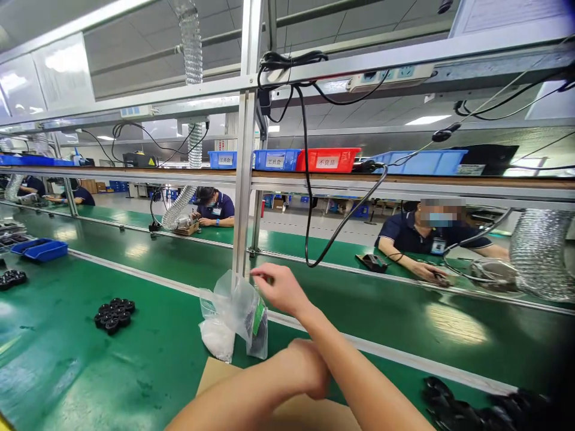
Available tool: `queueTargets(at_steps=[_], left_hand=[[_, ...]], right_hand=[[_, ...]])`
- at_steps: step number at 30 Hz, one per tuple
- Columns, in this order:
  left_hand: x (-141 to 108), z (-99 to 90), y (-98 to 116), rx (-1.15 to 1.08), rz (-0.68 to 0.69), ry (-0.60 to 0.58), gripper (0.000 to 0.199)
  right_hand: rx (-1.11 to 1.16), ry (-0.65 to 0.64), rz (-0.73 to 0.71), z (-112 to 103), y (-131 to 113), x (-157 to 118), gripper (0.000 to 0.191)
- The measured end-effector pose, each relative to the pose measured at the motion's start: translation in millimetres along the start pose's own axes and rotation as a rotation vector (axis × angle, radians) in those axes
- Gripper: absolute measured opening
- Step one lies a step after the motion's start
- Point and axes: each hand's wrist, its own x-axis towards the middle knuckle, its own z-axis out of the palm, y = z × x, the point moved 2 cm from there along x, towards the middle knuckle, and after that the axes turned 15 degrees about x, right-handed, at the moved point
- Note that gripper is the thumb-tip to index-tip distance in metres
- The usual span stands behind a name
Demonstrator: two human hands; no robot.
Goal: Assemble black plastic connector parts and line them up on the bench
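My right hand [283,288] is raised over the bench with its fingers curled into a pinch. Anything between the fingertips is too small to make out. Just below and left of it stands a clear plastic bag [257,335] with dark contents and a green label. Against that bag leans another clear bag [217,340] filled with something white. My left hand [309,366] is bent at the wrist, low in front of me; my right forearm crosses it and hides its fingers. Under both arms lies a brown cardboard piece [212,376].
Clusters of black round parts [114,315] lie on the green bench at left, with more black parts [462,407] at lower right. A metal post [242,197] rises behind the bags. A black cable [306,209] hangs in a loop. Across the belt, a co-worker [404,236] handles parts.
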Motion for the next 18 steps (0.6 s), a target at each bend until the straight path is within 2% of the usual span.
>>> queueTargets(at_steps=[1, 2, 3, 4, 5, 7, 9, 12, 14, 16, 18], left_hand=[[-12.7, -14.6, 9.1, 0.171, 0.121, -0.178, 0.035], [-27.7, -32.8, 17.3, 0.306, 0.22, -0.305, 0.033], [-43.2, -54.9, 24.8, 0.342, 0.287, -0.329, 0.026], [-58.3, -78.6, 30.5, 0.324, 0.307, -0.304, 0.019], [-72.1, -102.5, 33.6, 0.299, 0.282, -0.228, 0.017], [-94.1, -145.9, 28.4, 0.257, 0.097, 0.022, 0.024], [-108.9, -175.1, 6.4, 0.226, -0.179, 0.203, 0.026], [-124.9, -194.7, -46.0, 0.315, -0.616, 0.33, 0.033], [-137.9, -195.9, -78.4, 0.371, -0.897, 0.257, 0.047], [-151.8, -189.4, -95.6, 0.334, -0.981, 0.171, 0.053], [-163.3, -174.6, -97.9, 0.274, -0.931, 0.131, 0.063]], right_hand=[[0.026, 0.106, 0.046, -8.7, 16.0, -17.8, 0.03], [0.038, 0.188, 0.091, -15.5, 35.2, -37.8, 0.037], [0.044, 0.251, 0.134, -20.1, 56.7, -59.3, 0.042], [0.058, 0.316, 0.189, -22.9, 79.9, -81.3, 0.045], [0.114, 0.412, 0.268, -24.3, 103.8, -103.1, 0.045], [0.147, 0.48, 0.375, -21.2, 145.1, -139.0, 0.045], [0.145, 0.447, 0.43, -14.6, 171.9, -160.3, 0.044], [0.113, 0.381, 0.389, -7.0, 182.6, -168.8, 0.041], [0.093, 0.34, 0.338, -4.1, 180.1, -167.1, 0.04], [0.087, 0.325, 0.306, -2.7, 178.9, -164.9, 0.038], [0.092, 0.329, 0.296, -2.7, 181.2, -164.0, 0.037]])
